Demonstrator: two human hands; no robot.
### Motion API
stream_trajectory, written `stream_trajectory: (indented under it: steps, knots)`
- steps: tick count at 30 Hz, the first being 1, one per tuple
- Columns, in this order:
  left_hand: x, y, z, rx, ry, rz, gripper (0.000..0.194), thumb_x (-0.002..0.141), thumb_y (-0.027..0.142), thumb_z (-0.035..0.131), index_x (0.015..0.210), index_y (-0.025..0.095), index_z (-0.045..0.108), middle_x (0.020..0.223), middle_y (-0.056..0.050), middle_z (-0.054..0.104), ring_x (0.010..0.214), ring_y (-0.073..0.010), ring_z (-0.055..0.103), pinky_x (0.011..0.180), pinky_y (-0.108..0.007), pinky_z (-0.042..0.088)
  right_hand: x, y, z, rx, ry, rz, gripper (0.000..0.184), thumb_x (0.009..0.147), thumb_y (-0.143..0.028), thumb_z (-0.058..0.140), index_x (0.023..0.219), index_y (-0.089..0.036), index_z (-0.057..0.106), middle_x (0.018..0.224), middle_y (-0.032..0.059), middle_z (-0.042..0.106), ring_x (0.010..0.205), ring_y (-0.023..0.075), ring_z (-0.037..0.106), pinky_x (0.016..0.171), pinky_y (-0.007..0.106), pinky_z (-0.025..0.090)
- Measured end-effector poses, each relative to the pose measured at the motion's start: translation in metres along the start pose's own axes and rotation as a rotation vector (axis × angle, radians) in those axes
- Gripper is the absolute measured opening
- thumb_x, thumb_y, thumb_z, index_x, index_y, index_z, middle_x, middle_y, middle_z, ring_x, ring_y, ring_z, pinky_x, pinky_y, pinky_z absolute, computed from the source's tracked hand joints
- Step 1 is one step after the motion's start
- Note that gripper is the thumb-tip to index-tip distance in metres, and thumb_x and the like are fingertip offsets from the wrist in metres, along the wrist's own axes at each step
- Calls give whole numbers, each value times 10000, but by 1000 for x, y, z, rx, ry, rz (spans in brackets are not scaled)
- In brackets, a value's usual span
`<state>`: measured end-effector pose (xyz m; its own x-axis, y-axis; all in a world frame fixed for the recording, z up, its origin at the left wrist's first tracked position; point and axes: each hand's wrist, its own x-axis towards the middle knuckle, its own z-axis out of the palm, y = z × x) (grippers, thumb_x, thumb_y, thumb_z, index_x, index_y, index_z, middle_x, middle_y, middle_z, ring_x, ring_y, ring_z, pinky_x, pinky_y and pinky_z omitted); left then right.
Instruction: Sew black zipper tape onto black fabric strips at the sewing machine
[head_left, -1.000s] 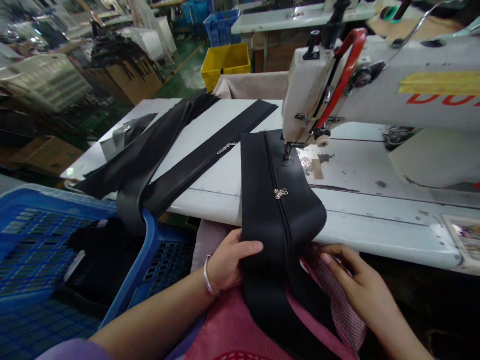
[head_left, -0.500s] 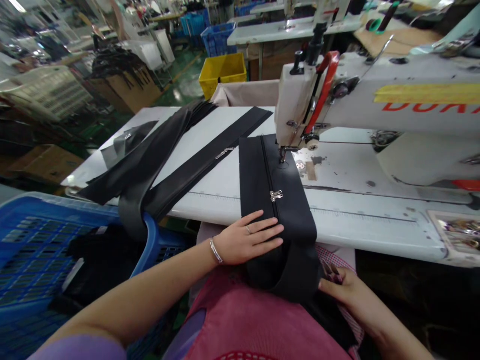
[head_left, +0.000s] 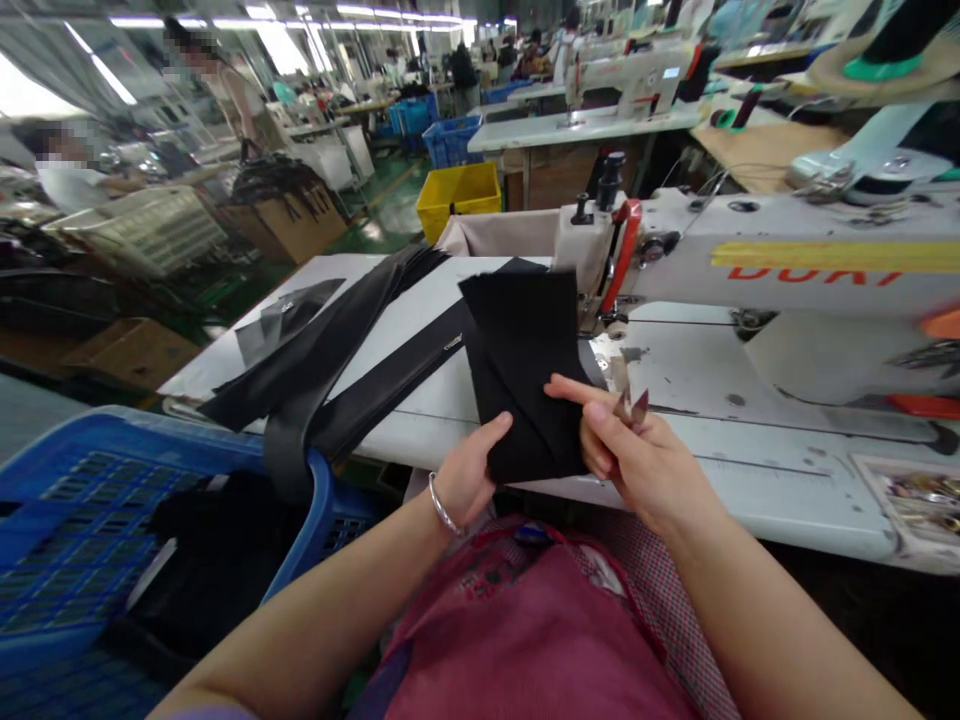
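A black fabric panel [head_left: 525, 350] is raised in front of the sewing machine [head_left: 600, 250], its plain dull side toward me and the zip pull out of sight. My left hand [head_left: 472, 460] grips the panel's lower left edge, thumb on top and fingers hidden beneath. In my right hand [head_left: 637, 450] is a pair of thread snips [head_left: 634, 408], blades pointing up past the curled fingers. The right index finger reaches out onto the panel's right part. The panel hides most of the needle area.
Black zipped strips [head_left: 390, 370] lie across the white machine table [head_left: 420, 425] on the left, one hanging into a blue basket [head_left: 322, 500] of dark pieces. A tray of small metal parts [head_left: 919, 495] sits at the right edge. Behind stands a yellow crate [head_left: 457, 195]; people work farther off.
The panel has been lifted off the machine bed and turned so its zip no longer shows. My right hand has come up from below the table edge with the snips. The view has tilted upward.
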<state>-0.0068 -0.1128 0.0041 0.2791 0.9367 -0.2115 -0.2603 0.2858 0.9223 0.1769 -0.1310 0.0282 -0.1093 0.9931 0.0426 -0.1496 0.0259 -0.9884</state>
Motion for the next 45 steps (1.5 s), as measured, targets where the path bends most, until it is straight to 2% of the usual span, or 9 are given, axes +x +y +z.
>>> stream_trajectory:
  steps: [4, 10, 16, 20, 24, 31, 37, 39, 45]
  knots:
    - [-8, -1, 9, -55, -118, -31, 566, 691, 305, 788, 1196, 109, 623, 1163, -130, 662, 1075, -297, 625, 986, -437, 472, -7, 12, 5, -51, 83, -54, 332, 897, -418, 533, 1143, -219, 634, 842, 12, 583, 515, 78, 321, 448, 257, 229]
    - [-5, -7, 24, 84, 137, 161, 498, 673, 256, 813, 1124, 115, 656, 1129, -102, 682, 1050, -263, 638, 981, -408, 491, -17, 8, 4, -54, 246, -102, 250, 882, -413, 555, 997, -205, 631, 748, -12, 531, 495, 72, 308, 442, 250, 232]
    - [-9, -1, 30, 45, 212, 223, 496, 719, 257, 785, 1171, 123, 632, 1136, -94, 680, 1062, -261, 638, 964, -396, 508, -41, -4, 1, -689, 226, -124, 219, 807, -417, 669, 905, -230, 608, 774, -8, 575, 595, 121, 458, 520, 263, 365]
    - [-15, 7, 35, 220, 277, 282, 425, 711, 284, 789, 1081, 113, 669, 1078, -81, 701, 1003, -241, 658, 917, -347, 535, -42, 0, 6, -924, 223, -294, 120, 844, -290, 629, 939, -235, 580, 915, 13, 609, 792, 156, 558, 698, 285, 447]
    - [-19, 15, 37, 351, 374, 264, 410, 677, 300, 811, 1013, 101, 690, 1036, -81, 713, 964, -234, 671, 915, -329, 537, -39, 3, 3, -896, 153, -349, 243, 844, -76, 501, 1012, -237, 570, 980, 18, 607, 926, 159, 564, 820, 291, 436]
    - [-13, 6, 39, 183, 334, 305, 335, 710, 240, 784, 1003, 102, 696, 1006, -86, 718, 959, -249, 676, 897, -373, 549, -40, 4, 4, -716, 30, -333, 217, 820, -34, 465, 906, -218, 540, 877, 7, 549, 814, 145, 523, 710, 287, 416]
    - [-3, -4, 38, -166, 270, 246, 474, 719, 191, 775, 1169, 137, 634, 1121, -100, 685, 1054, -268, 646, 980, -434, 499, -49, 15, 5, -625, 83, -242, 121, 894, -206, 543, 1007, -250, 552, 920, -8, 568, 796, 127, 546, 701, 268, 444]
    - [-3, -2, 38, -186, 288, 244, 494, 719, 179, 775, 1187, 141, 623, 1157, -105, 670, 1099, -264, 625, 1019, -426, 470, -52, 17, 0, -693, 156, -189, 278, 859, -313, 618, 1108, -251, 509, 948, 1, 565, 775, 137, 546, 669, 276, 452]
    - [-6, 0, 40, -213, 311, 246, 521, 702, 167, 791, 1192, 129, 618, 1159, -116, 667, 1104, -274, 622, 1024, -435, 467, -51, 17, -13, -932, 216, -477, 256, 881, -233, 576, 1127, -193, 520, 1059, 72, 551, 996, 201, 534, 860, 358, 447]
